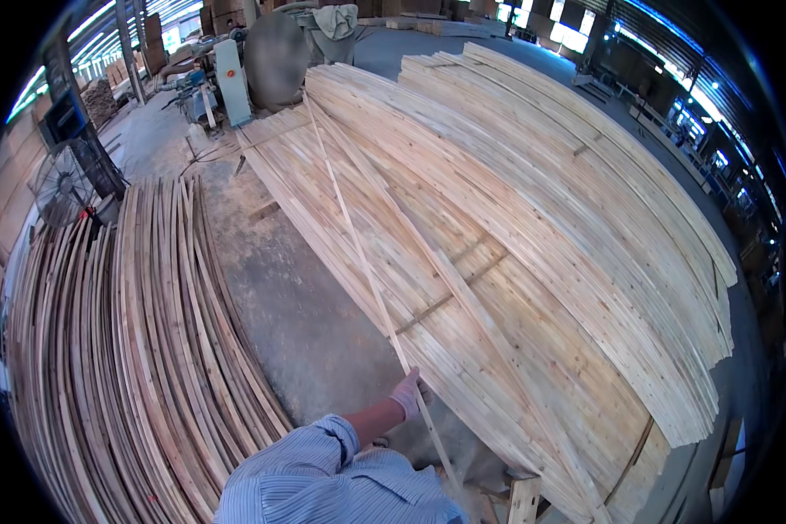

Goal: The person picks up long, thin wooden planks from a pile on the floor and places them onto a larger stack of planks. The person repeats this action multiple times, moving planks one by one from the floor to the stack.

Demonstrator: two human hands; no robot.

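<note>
My left hand [405,395], in a pale glove, is closed around a long, thin wooden strip [352,229]. The strip slants from the machine end at the far side, across the edge of the boards, and down past my hand toward the lower edge. Beneath and to the right of it, long pale boards [533,253] lie side by side in broad layers. A single loose board [463,293] rests at an angle on top of them. My right hand does not show; only blue striped sleeve and shirt cloth appear at the bottom.
At left stands a large stack of narrow, darker strips [162,349]. Dusty concrete floor [297,288] runs between the stacks. A fan [64,185] is at far left, a pale green machine cabinet [232,79] at the far end. A wooden post end [524,499] stands near the bottom.
</note>
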